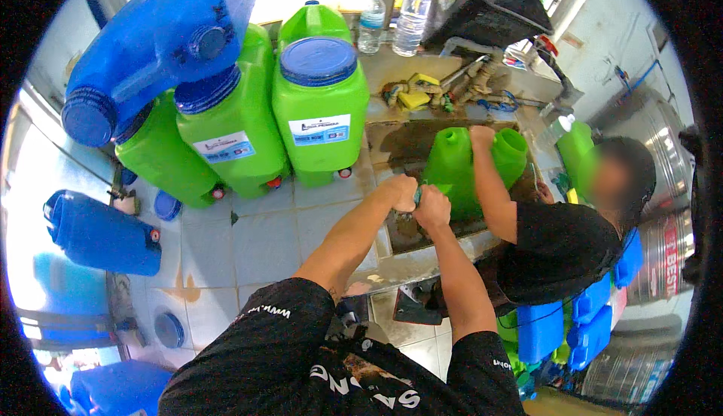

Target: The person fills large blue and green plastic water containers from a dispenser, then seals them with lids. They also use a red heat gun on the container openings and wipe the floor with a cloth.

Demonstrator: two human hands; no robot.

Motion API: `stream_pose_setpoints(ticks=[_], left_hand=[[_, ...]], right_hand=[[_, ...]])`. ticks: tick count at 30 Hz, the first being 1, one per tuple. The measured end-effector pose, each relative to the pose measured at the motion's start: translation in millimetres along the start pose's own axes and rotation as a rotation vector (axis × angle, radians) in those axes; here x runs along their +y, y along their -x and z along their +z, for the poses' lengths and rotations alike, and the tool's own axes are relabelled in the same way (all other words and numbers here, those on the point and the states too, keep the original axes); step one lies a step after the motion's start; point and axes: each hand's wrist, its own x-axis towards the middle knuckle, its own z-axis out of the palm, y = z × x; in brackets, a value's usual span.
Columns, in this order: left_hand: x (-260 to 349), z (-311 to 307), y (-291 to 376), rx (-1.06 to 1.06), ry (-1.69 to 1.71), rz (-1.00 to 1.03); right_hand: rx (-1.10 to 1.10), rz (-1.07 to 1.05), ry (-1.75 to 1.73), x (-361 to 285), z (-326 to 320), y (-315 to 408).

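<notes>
My left hand (399, 193) and my right hand (434, 210) are closed side by side on a small dark green cloth or scrubber (418, 195) that shows between them. They are over the near left edge of a sunken sink basin (404, 235). A green plastic jug (449, 170) with its mouth uncovered stands in the basin, just past my hands. A co-worker on the right has one hand (482, 136) on that jug's top and the other by a pale thin thing. Left of my hands, green water jugs (322, 116) with blue lids and small taps stand on the tiled counter.
A blue jug (152, 60) lies across the green ones. Another blue jug (104, 235) and a loose blue lid (168, 205) are at the left. Behind the basin are yellow sponges (414, 100), pipe fittings, two plastic bottles (412, 17) and a black crate (486, 6). The co-worker (559, 246) stands close on my right.
</notes>
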Motion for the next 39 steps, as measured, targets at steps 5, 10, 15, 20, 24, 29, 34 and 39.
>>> stream_pose_setpoints(ticks=[5, 10, 15, 20, 24, 29, 34, 39], left_hand=[[-49.4, 20.5, 19.3, 0.065, 0.251, 0.027], [-133.7, 8.4, 95.1, 0.222, 0.423, -0.024], [-190.6, 62.4, 325.6, 0.958, 0.69, -0.169], [-131.0, 163.8, 577.4, 0.877, 1.071, -0.799], [-35.3, 222.3, 606.1, 1.379, 1.759, -0.666], [29.4, 263.6, 682.4, 2.437, 1.792, -0.697], [101.5, 297.1, 798.7, 2.891, 1.153, -0.924], [142.3, 325.0, 861.9, 2.753, 1.163, -1.201]], right_hand=[[0.127, -0.422, -0.057, -11.5, 25.3, -18.2], [0.079, -0.409, -0.105, -104.4, 41.5, -20.3], [-0.379, -0.551, -0.612, -197.9, 38.0, 23.0], [-0.903, -0.572, -0.792, -301.6, 31.6, 103.1], [-1.172, -0.669, -0.578, -404.2, 57.2, 238.7], [-1.311, -1.706, -0.486, -459.6, 47.1, 419.0], [-1.041, -1.933, -0.416, -515.0, 7.5, 527.3], [-0.803, -2.02, -0.896, -558.5, -37.9, 616.8]])
